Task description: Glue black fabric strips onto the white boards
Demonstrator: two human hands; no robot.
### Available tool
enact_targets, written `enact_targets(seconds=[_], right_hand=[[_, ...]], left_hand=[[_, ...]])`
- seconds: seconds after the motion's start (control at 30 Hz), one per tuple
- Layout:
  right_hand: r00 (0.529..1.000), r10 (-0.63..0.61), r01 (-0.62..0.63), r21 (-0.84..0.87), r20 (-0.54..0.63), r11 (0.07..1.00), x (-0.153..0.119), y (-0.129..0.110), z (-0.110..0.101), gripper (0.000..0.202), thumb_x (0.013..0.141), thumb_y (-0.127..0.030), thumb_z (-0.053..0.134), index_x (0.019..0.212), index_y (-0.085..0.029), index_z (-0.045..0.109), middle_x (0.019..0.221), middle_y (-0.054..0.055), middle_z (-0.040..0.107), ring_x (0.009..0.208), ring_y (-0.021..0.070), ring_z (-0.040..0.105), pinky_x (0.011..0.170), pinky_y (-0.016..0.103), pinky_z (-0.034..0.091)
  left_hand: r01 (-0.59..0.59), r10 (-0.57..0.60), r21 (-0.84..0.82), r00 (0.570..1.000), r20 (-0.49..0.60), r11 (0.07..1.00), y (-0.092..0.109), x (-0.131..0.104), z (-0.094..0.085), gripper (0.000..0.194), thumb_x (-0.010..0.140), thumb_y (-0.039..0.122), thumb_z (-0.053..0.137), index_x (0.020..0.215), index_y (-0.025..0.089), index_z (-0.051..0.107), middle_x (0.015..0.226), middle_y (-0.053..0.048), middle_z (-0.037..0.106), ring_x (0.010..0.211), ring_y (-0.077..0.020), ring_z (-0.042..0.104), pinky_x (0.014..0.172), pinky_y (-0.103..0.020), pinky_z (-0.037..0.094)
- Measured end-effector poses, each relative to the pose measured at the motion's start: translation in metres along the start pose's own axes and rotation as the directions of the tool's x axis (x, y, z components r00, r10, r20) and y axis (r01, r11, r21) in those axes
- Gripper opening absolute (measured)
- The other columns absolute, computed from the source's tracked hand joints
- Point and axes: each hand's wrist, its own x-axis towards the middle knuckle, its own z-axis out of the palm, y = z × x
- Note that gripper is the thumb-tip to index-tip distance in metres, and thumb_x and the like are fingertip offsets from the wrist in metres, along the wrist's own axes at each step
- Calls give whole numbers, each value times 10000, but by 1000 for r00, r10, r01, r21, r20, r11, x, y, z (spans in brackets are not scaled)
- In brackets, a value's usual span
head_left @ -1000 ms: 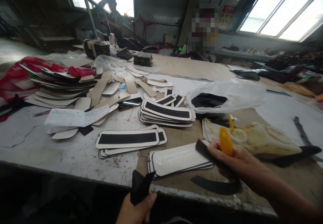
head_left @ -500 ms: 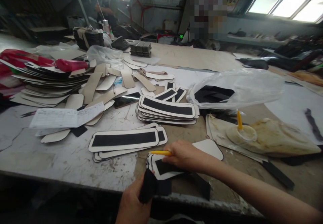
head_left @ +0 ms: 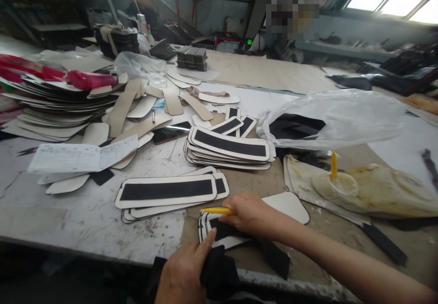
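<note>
Left hand (head_left: 185,269) swung its thumb (head_left: 209,240) up by the white panels (head_left: 236,240), can't tell its grip; right hand (head_left: 246,213) clutching a yellow tool (head_left: 217,211), plastic bag (head_left: 359,117) far right.

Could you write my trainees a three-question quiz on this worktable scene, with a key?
1. Which hand holds the slim yellow tool? A) left B) right
2. True or false: another yellow tool stands upright in the round whitish container.
3. Fill in: the white, round-cornered flat piece topping the left front stack bears a long ____ strip.

Key: 1. B, the right hand; 2. true; 3. black.
</note>
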Motion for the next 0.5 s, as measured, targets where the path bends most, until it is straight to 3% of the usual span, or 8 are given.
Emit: enact_targets(seconds=[0.3,0.4,0.5], right_hand=[[1000,-7,7,-16,27,1000,-10,0,-9,242,746,-423,555,777,-211,668,751,66,692,724,223,628,519,247,303],[997,40,-39,-11,70,999,-30,21,-14,197,702,-388,592,757,-214,666,711,47,680,677,203,607,519,238,300],[983,172,-176,71,57,982,-58,57,-17,152,715,-334,563,713,-203,640,687,26,655,641,174,581,531,227,311]], left_hand=[[-20,11,125,997,76,992,3,5,-9,790,571,-98,323,1282,228,432,831,-55,655,768,-193,615,670,-283,499],[-41,31,170,998,60,985,3,7,-10,787,566,-110,317,1274,210,443,841,-53,653,766,-182,612,678,-271,499],[-79,75,193,997,26,978,1,8,-8,766,580,-113,314,1264,199,455,829,-45,652,749,-174,613,648,-251,489]])
